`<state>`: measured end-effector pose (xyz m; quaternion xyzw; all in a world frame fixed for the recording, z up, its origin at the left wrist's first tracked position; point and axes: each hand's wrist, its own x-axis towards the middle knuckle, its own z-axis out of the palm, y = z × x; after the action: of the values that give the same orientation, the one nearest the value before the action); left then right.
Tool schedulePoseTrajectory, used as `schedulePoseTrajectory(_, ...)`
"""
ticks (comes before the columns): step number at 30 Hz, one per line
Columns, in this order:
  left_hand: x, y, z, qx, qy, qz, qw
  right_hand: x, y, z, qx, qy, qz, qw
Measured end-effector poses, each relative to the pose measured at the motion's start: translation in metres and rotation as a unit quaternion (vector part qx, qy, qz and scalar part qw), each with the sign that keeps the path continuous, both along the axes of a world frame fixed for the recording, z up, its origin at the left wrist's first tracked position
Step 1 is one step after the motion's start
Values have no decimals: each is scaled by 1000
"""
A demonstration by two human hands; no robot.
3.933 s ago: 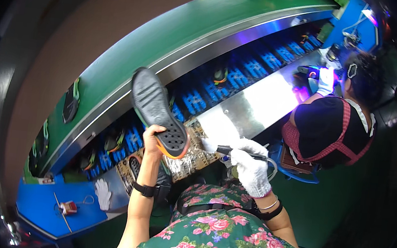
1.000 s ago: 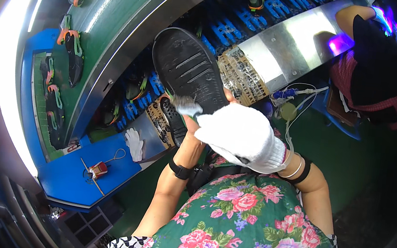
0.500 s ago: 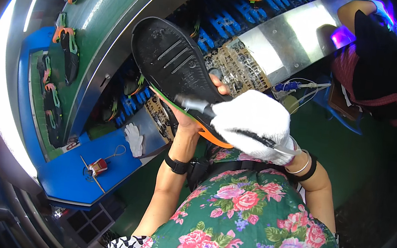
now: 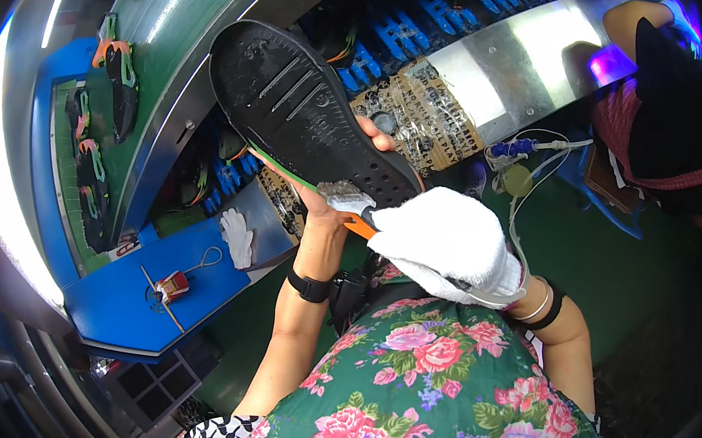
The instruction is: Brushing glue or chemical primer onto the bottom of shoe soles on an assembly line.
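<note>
My left hand [image 4: 323,208] is bare and wraps round a large black shoe sole [image 4: 293,115] from beneath, with fingertips showing at its right edge. The sole's upturned face has grooves, small holes and wet-looking patches. Green and orange show along its lower edge. In a white knit glove, my right hand [image 4: 447,242] is closed round a brush [image 4: 347,195] with a flat, pale head. The brush head lies at the sole's lower left edge, close to my left palm. The glove hides most of the handle and my right fingers.
A blue table [image 4: 124,306] at left holds a red container [image 4: 174,286] with a stick across it and a white glove [image 4: 237,238]. Shoe parts [image 4: 120,92] line the green conveyor [image 4: 175,17]. Taped cardboard [image 4: 431,112] covers the metal ledge ahead. Another person [image 4: 669,124] is at right.
The sole has shifted slightly left and up. The brush, blurred over the sole before, now sits lower at its edge. My right hand has moved a little down.
</note>
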<state>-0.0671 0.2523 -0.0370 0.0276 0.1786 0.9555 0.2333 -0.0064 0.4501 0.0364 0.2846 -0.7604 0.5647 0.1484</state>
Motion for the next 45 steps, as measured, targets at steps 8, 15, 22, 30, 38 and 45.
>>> schedulePoseTrajectory(8, -5, 0, 2, -18, 13, -3, 1000, -1, 13, 3, -12, -46, -12, 999)
schedulePoseTrajectory(15, -8, 14, 9, -27, -20, 32, 999, -7, 22, 4, -78, -136, -21, 987)
schedulePoseTrajectory(22, -10, 14, 11, -1, -20, -14, 1000, -3, 26, 6, -53, -111, 3, 992)
schedulePoseTrajectory(30, -12, 9, 4, -26, 30, -29, 999, 2, 33, 4, -22, -87, 11, 996)
schedulePoseTrajectory(38, -16, 11, 8, -68, 41, -26, 997, -1, 41, 1, -71, -156, -7, 985)
schedulePoseTrajectory(45, -18, 13, 11, -92, 20, -9, 996, 1, 36, 3, -74, -141, -13, 987)
